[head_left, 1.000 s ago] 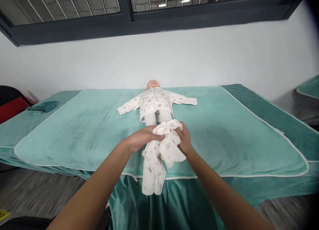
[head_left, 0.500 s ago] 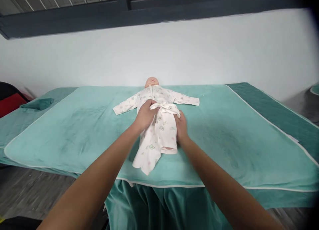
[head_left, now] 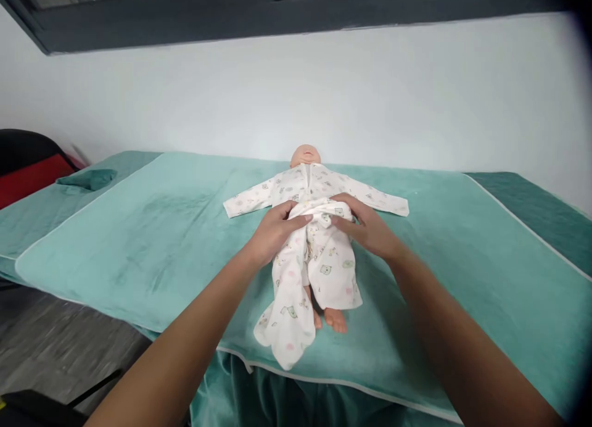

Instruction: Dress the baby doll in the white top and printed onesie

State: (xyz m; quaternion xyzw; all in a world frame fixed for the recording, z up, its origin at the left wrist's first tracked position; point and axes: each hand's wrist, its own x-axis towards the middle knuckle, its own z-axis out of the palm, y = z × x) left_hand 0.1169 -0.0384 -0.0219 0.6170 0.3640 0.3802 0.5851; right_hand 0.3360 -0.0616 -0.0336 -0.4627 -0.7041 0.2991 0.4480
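A baby doll (head_left: 306, 155) lies on its back, head toward the wall, in a white printed long-sleeved top (head_left: 296, 185) with both sleeves spread wide. White printed baby pants (head_left: 329, 266) lie over its legs, bunched at the waist. My left hand (head_left: 275, 232) pinches the waistband on the left, thumb on top. On the opposite side, my right hand (head_left: 367, 226) grips the waistband between thumb and fingers. One bare foot (head_left: 335, 320) pokes out below the right pant leg. The other foot (head_left: 317, 319) shows partly beside the left pant leg, which trails toward the bed's front edge.
The doll lies on a teal padded bed (head_left: 139, 242) with white piping. Behind it rises a white wall (head_left: 259, 100) under a dark window frame (head_left: 185, 23). A black and red item (head_left: 34, 168) stands at the far left. Grey floor (head_left: 60, 334) shows at lower left.
My right hand has moved from the side of the pants up onto the waistband. The doll's feet have come into sight below the pants. The view has shifted slightly left.
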